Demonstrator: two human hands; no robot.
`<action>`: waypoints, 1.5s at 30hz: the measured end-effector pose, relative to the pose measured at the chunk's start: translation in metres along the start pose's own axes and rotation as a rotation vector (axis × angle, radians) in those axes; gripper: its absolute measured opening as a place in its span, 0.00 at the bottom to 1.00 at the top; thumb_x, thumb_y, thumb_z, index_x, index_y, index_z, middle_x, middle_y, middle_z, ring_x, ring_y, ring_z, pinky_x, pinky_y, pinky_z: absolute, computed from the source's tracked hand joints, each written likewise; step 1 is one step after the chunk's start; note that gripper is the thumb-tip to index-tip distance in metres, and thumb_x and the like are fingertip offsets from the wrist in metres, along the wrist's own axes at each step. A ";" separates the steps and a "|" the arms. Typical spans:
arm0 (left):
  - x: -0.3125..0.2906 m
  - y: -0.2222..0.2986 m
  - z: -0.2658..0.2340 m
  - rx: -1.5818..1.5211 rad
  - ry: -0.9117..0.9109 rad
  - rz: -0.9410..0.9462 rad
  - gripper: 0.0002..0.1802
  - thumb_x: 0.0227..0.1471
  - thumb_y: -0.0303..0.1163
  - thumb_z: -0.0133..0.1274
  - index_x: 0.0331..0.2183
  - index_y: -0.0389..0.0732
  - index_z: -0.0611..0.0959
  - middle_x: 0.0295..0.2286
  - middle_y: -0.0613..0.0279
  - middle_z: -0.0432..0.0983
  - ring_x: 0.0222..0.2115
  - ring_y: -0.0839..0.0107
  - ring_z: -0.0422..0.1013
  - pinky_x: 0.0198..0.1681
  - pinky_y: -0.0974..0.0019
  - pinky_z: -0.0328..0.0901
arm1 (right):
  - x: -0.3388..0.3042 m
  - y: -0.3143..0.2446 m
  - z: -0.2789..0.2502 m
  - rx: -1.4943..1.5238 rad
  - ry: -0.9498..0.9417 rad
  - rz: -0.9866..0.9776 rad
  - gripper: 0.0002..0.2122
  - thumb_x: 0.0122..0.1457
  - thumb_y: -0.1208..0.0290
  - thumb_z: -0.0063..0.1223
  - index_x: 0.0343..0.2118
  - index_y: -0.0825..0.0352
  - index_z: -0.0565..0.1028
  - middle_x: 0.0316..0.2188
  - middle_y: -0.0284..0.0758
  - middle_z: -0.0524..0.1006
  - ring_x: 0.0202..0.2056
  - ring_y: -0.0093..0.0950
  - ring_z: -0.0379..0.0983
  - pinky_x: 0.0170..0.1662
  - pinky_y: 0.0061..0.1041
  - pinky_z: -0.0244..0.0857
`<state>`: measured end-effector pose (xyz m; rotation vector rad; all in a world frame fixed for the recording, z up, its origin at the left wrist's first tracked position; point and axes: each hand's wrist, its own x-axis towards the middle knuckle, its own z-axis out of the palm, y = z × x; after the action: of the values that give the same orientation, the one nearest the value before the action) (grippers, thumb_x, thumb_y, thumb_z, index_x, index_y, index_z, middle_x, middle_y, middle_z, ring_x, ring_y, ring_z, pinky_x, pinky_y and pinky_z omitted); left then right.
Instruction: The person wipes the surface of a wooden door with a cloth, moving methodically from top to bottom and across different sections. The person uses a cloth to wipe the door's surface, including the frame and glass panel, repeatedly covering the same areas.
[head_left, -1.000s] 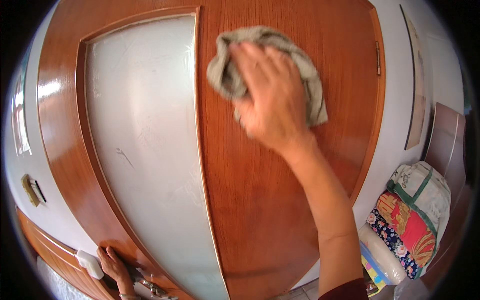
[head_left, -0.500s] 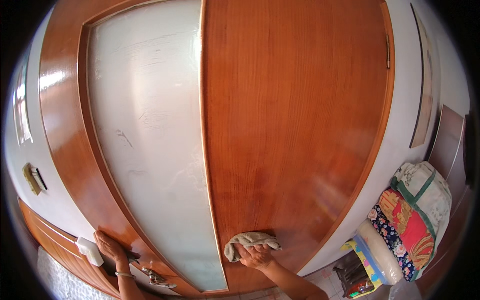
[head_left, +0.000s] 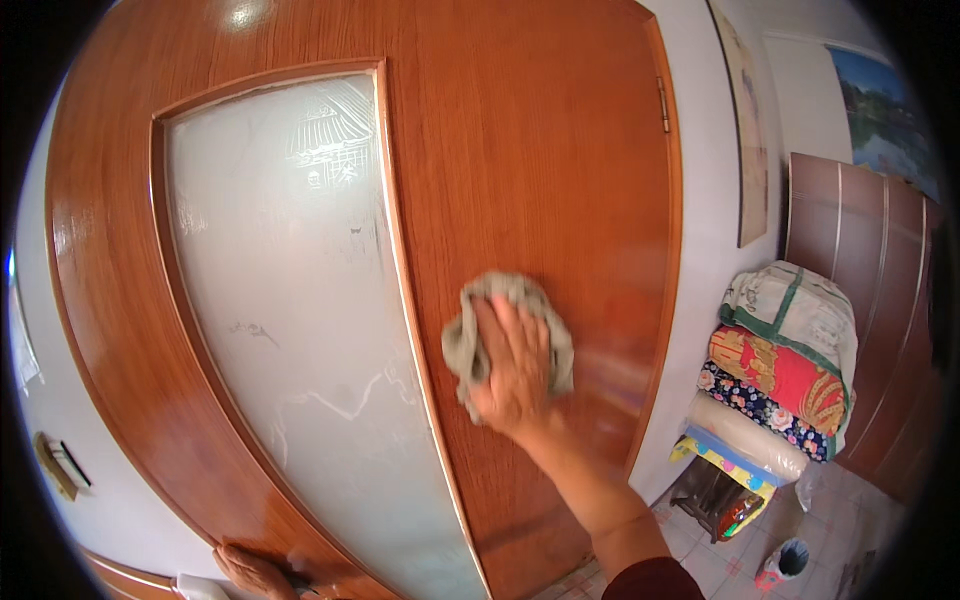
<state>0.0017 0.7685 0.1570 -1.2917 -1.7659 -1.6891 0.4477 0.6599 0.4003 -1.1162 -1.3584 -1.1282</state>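
A large reddish-brown wooden door (head_left: 560, 160) with a long frosted glass panel (head_left: 290, 250) fills most of the view. My right hand (head_left: 520, 375), slightly blurred, presses a grey-green cloth (head_left: 510, 290) against the wood right of the glass. Its fingers lie over the bunched cloth. Low at the left, my left hand (head_left: 252, 573) is closed over the door's left edge, partly cut off by the picture's lower rim. A dark bit of door hardware shows beside it, mostly out of view.
At right, folded bedding (head_left: 780, 370) is stacked on a small stand (head_left: 712, 500) against the wall. A bin (head_left: 783, 563) stands on the tiled floor (head_left: 690, 525). A brown panelled piece (head_left: 850, 230) rises behind. A wall switch (head_left: 62, 467) is at far left.
My right hand has moved up the door with the cloth, from near its bottom to mid-height. The view has shifted, so my left hand now sits lower in the picture, still at the edge.
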 end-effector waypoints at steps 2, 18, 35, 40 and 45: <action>0.001 0.007 -0.005 0.084 -0.051 0.020 0.20 0.69 0.41 0.41 0.47 0.33 0.78 0.37 0.41 0.78 0.37 0.43 0.74 0.41 0.48 0.69 | 0.049 0.007 -0.001 -0.006 0.059 -0.038 0.28 0.64 0.57 0.47 0.62 0.72 0.68 0.61 0.52 0.66 0.58 0.53 0.63 0.62 0.49 0.53; -0.007 -0.006 0.008 -0.155 0.057 0.046 0.20 0.69 0.38 0.42 0.41 0.27 0.78 0.39 0.33 0.77 0.37 0.37 0.72 0.39 0.43 0.70 | 0.413 0.022 -0.003 -0.165 0.264 0.063 0.29 0.62 0.51 0.43 0.56 0.72 0.72 0.61 0.49 0.69 0.62 0.44 0.64 0.65 0.42 0.57; 0.010 0.002 -0.007 -0.170 0.026 -0.090 0.35 0.71 0.53 0.28 0.38 0.29 0.77 0.35 0.40 0.73 0.35 0.46 0.67 0.45 0.49 0.64 | 0.189 0.004 0.031 -0.021 0.372 -0.278 0.25 0.67 0.59 0.38 0.56 0.78 0.70 0.53 0.58 0.73 0.56 0.52 0.69 0.63 0.49 0.57; 0.009 0.009 -0.008 -0.198 0.010 -0.144 0.38 0.71 0.56 0.25 0.38 0.28 0.76 0.35 0.39 0.72 0.36 0.45 0.66 0.44 0.49 0.64 | 0.092 -0.011 0.040 -0.036 0.297 -0.207 0.28 0.59 0.56 0.46 0.57 0.73 0.72 0.55 0.47 0.73 0.55 0.45 0.67 0.60 0.45 0.56; 0.011 0.015 -0.004 -0.212 0.003 -0.140 0.37 0.71 0.55 0.26 0.38 0.28 0.75 0.35 0.40 0.72 0.35 0.47 0.66 0.44 0.50 0.64 | -0.033 -0.038 0.023 -0.111 0.051 0.031 0.29 0.56 0.56 0.58 0.55 0.72 0.75 0.52 0.48 0.75 0.51 0.48 0.69 0.58 0.48 0.54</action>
<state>0.0065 0.7664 0.1749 -1.2750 -1.7494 -2.0010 0.4093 0.6760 0.3636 -1.1768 -1.2475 -1.2134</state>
